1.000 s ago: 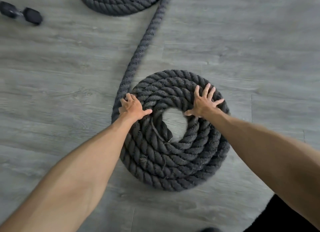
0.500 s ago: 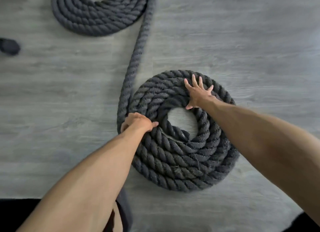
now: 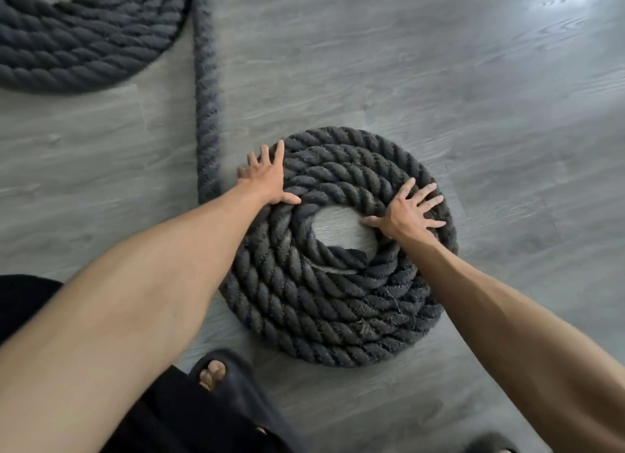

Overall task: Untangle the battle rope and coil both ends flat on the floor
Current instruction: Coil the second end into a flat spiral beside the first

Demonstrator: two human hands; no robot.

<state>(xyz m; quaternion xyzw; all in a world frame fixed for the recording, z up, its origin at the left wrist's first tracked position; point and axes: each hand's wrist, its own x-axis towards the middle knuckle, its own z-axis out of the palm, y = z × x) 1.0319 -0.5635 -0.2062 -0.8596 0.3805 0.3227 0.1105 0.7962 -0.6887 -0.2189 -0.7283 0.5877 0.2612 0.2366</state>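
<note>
At far left the far coil [image 3: 84, 46] lies flat on the grey floor [image 3: 439, 63], part of it cut off by the frame. Just right of it, the rope's straight run [image 3: 207, 114] has its long axis pointing away from the person. It curls into the near coil [image 3: 338, 317] at that coil's left edge, beside the left hand [image 3: 267, 182]. That hand, fingers spread, presses the upper-left turns and is the nearer to the junction. The right hand [image 3: 407, 212], also splayed flat, presses the right-side turns, its thumb at the edge of the central hole.

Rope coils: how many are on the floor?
2. The near coil lies centre frame under the left hand and right hand; the far coil is upper left, partly cut off by the frame edge.
</note>
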